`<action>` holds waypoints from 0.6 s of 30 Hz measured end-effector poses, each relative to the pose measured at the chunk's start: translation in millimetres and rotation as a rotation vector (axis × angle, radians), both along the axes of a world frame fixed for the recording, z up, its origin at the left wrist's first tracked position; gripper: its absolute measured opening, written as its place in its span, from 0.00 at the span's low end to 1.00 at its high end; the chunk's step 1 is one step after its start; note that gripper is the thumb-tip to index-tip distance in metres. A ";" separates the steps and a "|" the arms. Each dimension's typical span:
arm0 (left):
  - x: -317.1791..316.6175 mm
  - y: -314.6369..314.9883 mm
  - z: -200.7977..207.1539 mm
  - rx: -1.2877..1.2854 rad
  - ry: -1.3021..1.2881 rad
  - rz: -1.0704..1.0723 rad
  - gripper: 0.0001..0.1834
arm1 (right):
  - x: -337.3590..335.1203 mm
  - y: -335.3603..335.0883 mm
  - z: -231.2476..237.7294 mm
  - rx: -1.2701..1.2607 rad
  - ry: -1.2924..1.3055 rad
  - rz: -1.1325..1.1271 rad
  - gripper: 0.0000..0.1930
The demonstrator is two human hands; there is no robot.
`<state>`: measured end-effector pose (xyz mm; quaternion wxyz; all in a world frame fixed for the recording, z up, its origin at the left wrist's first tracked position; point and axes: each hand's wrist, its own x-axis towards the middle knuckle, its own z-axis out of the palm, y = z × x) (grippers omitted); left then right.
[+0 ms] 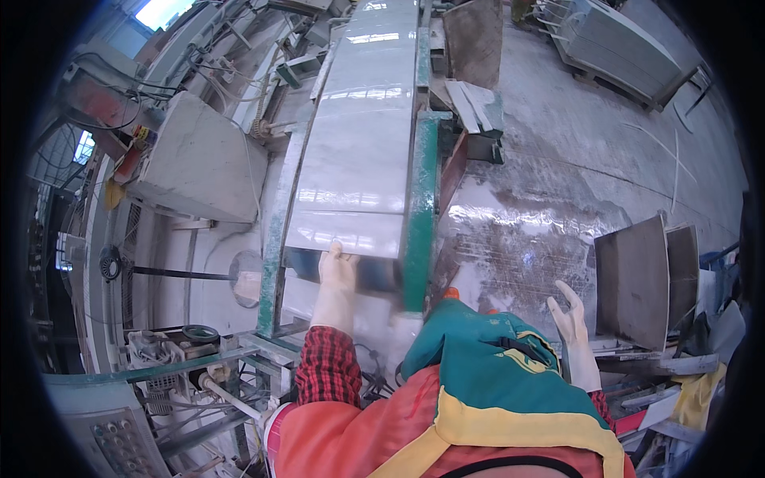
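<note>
A long run of glossy white slab (351, 143) lies on a conveyor, with a seam across it close to its near end. My left hand (338, 271), in a cream glove, holds the near edge of the white slab, its fingers bent at the edge and partly hidden. Below that edge is a dark roller (376, 273). Out to the right, beside my body, my right hand (570, 319) wears the same kind of glove. Its fingers are apart and nothing is in them.
Green side rails (420, 215) flank the conveyor. Brown panels (632, 279) stand upright to the right, near a wet patch of floor (526, 239). At the lower left sits a control box with buttons (115, 430). A large pale housing (209, 159) stands left of the conveyor.
</note>
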<state>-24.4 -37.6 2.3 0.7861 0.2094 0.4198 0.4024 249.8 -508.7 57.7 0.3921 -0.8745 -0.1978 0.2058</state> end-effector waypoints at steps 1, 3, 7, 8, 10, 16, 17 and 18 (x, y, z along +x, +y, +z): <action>4.6 -2.6 6.3 0.002 0.042 0.026 0.10 | 1.3 1.4 1.8 -0.007 0.005 -0.001 0.26; 6.2 -1.3 4.4 0.010 0.075 0.003 0.09 | 2.7 0.1 -1.6 0.003 0.028 -0.001 0.26; 11.6 -1.8 11.7 -0.011 0.106 0.010 0.15 | 2.4 3.4 -6.9 0.018 0.065 0.020 0.26; 12.5 -1.9 12.9 -0.022 0.114 0.013 0.17 | 1.6 5.4 -7.7 0.013 0.082 0.019 0.26; 17.6 -2.7 15.9 -0.005 0.164 0.025 0.18 | 0.1 10.3 -9.7 0.005 0.116 0.017 0.25; 7.2 4.6 40.9 0.045 0.606 -0.318 0.21 | -2.8 17.1 -14.5 -0.033 0.166 0.075 0.26; 5.0 8.3 43.1 0.022 0.713 -0.374 0.23 | -3.0 17.2 -16.0 -0.034 0.172 0.077 0.26; 0.5 11.2 41.5 0.051 0.729 -0.401 0.24 | -3.1 16.9 -18.2 -0.034 0.177 0.078 0.26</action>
